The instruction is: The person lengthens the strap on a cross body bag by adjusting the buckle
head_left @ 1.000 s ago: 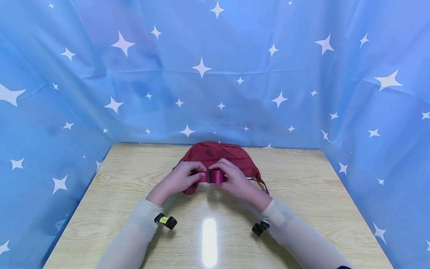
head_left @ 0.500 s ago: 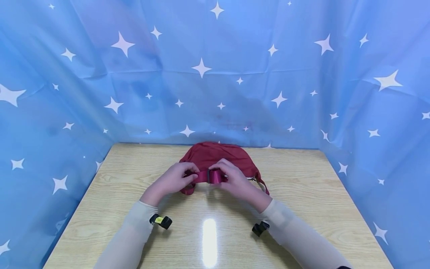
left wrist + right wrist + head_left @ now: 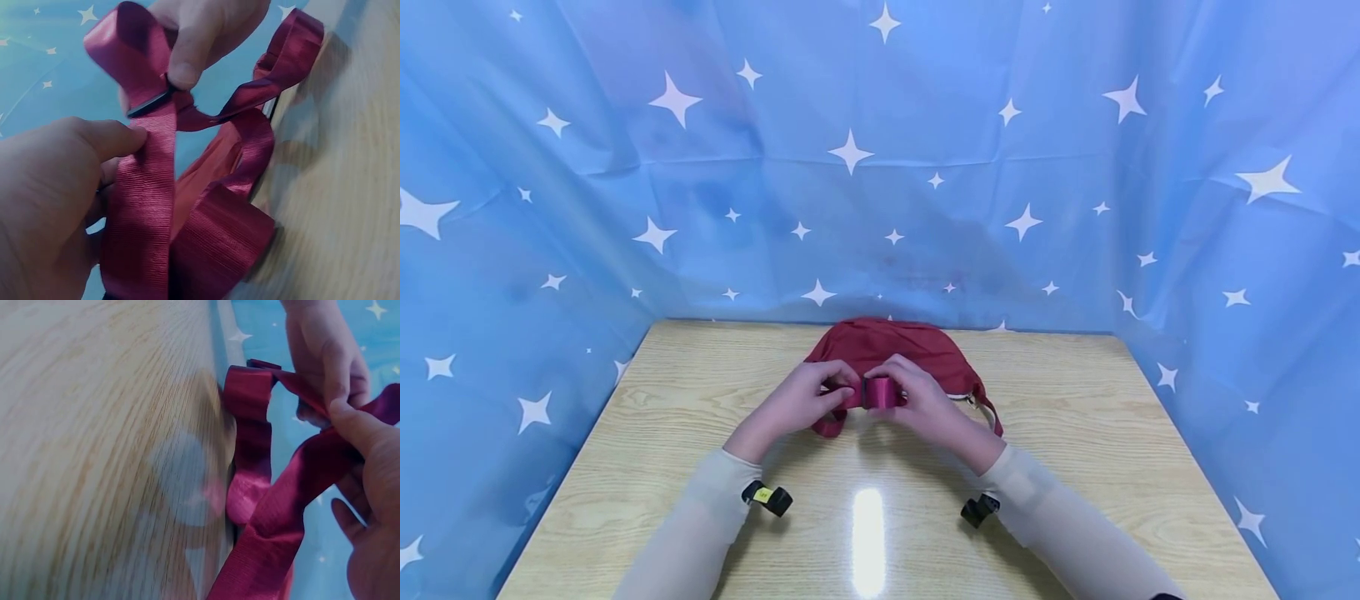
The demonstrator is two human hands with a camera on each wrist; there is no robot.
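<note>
The left hand (image 3: 799,402) keeps a narrow grip, its thumb and fingers pinching the dark red strap (image 3: 142,206) just beside a dark slider (image 3: 150,105). The right hand (image 3: 928,407) has a similarly tight grip, thumb against fingers, pinching the strap at the slider's other side, where the webbing bends into a loop. The slider sits between the two hands, raised above the worktop (image 3: 1075,400). The red bag (image 3: 891,343) lies on the worktop just beyond both hands, near the star-patterned backdrop (image 3: 880,200).
</note>
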